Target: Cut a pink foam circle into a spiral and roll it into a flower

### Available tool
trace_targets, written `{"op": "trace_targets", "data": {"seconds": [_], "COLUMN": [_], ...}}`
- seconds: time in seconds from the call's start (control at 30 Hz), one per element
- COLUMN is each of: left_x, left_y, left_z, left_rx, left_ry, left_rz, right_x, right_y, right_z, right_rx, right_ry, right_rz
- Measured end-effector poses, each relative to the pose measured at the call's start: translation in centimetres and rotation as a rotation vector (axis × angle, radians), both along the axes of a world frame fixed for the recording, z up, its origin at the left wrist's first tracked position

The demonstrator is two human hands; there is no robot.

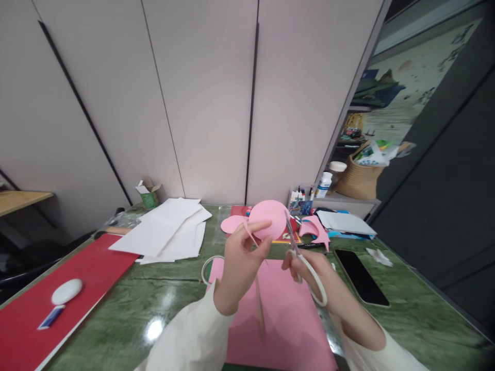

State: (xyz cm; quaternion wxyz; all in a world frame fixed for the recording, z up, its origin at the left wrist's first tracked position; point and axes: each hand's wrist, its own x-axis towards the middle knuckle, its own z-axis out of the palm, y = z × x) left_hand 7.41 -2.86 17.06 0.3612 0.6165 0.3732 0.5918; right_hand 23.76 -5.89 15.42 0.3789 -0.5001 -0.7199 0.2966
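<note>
Between its thumb and fingers my left hand (245,257) pinches a round pink paper disc (269,214), held up above the table. A thin curling pink strip hangs by the fingers. White-handled scissors (293,242) are gripped in my right hand (315,265), their blades pointing up against the disc's right edge. Under both hands lies a large pink paper sheet (286,319). Behind my left hand, another pink oval piece (233,224) rests on the table. A curved pink offcut (316,230) lies beyond the scissors.
White paper sheets (170,232) are stacked at left, near a red sheet (88,288) bearing a white mouse (67,291). On the right is a black phone (361,276). A marker box (300,202) and a small green carton (148,195) stand at the back by the cabinet.
</note>
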Motion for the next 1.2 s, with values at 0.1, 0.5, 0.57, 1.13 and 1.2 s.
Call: {"op": "trace_targets", "data": {"seconds": [0.1, 0.5, 0.57, 1.13, 1.2], "left_x": [-0.03, -0.19, -0.24, 0.12, 0.20], "left_y": [-0.06, 0.16, 0.14, 0.14, 0.21], "left_z": [0.14, -0.21, -0.18, -0.27, -0.36], "left_rx": [-0.004, 0.003, -0.003, -0.021, -0.021], "left_ry": [0.002, -0.022, -0.006, -0.114, -0.127], "left_rz": [-0.004, -0.022, -0.003, -0.002, -0.006], "right_x": [-0.01, -0.07, -0.06, -0.34, -0.36], "right_y": [0.08, -0.11, -0.15, -0.23, -0.25], "right_z": [0.01, -0.16, -0.19, 0.02, -0.02], "right_rx": [0.000, -0.056, -0.056, -0.106, -0.109], "right_ry": [-0.011, 0.036, 0.038, 0.064, 0.067], "right_rz": [0.002, 0.001, 0.001, 0.017, 0.019]}}
